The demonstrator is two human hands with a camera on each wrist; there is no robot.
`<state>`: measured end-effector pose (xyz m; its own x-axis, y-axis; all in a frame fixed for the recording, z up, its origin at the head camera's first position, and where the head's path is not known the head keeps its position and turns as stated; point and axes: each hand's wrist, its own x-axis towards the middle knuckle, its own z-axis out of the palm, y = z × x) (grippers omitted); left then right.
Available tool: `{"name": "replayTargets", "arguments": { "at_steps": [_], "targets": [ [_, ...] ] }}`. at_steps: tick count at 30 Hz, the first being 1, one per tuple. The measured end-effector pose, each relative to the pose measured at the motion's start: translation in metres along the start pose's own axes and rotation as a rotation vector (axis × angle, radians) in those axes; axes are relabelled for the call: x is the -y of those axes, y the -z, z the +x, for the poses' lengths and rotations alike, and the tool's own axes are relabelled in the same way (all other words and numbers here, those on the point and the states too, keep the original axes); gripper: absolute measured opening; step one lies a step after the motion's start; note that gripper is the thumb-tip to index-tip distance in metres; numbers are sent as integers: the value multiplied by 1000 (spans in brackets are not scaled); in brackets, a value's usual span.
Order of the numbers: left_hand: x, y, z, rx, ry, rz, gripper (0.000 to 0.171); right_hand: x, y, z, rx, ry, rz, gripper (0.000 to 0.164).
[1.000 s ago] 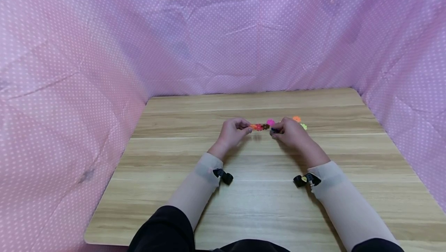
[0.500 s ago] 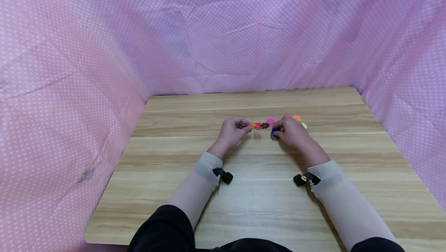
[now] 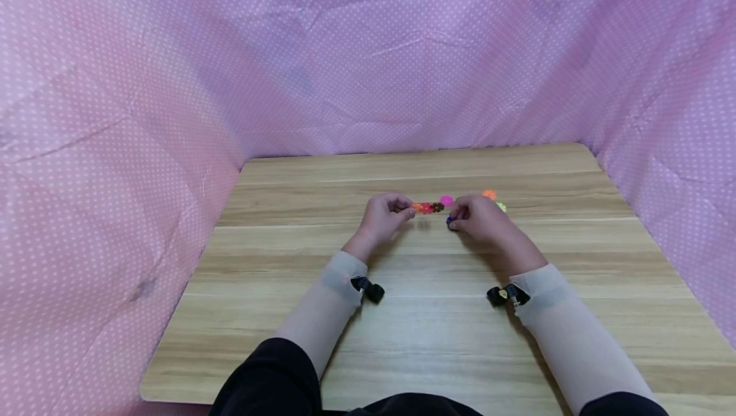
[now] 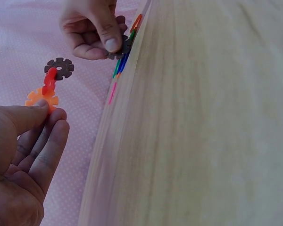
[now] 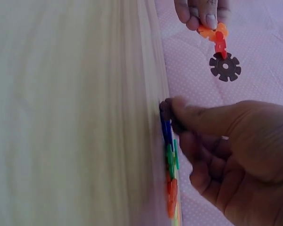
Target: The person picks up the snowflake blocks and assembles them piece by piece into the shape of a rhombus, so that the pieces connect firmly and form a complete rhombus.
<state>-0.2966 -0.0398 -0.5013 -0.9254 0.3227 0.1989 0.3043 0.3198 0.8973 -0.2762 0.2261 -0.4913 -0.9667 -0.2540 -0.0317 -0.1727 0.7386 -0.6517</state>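
Observation:
My left hand [image 3: 382, 221] pinches an orange snowflake disc [image 4: 35, 97] between thumb and fingers. Slotted to it is a red disc [image 4: 49, 81], and a dark brown disc [image 4: 67, 66] sits at the far end, so the three form a short chain held above the table. Facing it, my right hand [image 3: 483, 219] is low at the tabletop, thumb and fingers on another dark disc [image 4: 126, 45]. The fingers hide much of that disc in the head view. A blue disc [image 5: 167, 132] lies right beside those fingertips.
Loose discs lie around the right hand on the wooden table [image 3: 414, 314]: a pink one [image 3: 446, 200], an orange one [image 3: 489, 194], a yellow-green one [image 3: 502, 207], and green [image 5: 170, 160] and red-orange [image 5: 172, 195] ones. A pink dotted curtain [image 3: 368, 71] surrounds the table.
My right hand has dipped slightly toward the near side, and its fingers now cover most of the dark disc that showed below them half a second ago. The left hand and its chain stay put.

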Motion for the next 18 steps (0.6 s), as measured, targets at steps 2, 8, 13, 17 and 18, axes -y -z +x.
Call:
{"name": "replayTargets", "arguments": {
  "at_steps": [2, 8, 13, 17, 18],
  "targets": [
    [1, 0, 0, -2, 2, 5, 3, 0, 1, 0, -7, -21, 51, 5],
    [1, 0, -1, -1, 10, 7, 4, 0, 9, 2, -44, -85, 189, 12],
    [1, 0, 0, 3, 14, 5, 4, -2, 14, 3, -44, -129, 309, 20],
    [2, 0, 0, 5, 13, 9, 3, -2, 16, 3, -34, -156, 421, 24],
    [2, 0, 0, 5, 12, 10, 3, -1, 17, 3, -32, -158, 441, 26]
  ]
}}
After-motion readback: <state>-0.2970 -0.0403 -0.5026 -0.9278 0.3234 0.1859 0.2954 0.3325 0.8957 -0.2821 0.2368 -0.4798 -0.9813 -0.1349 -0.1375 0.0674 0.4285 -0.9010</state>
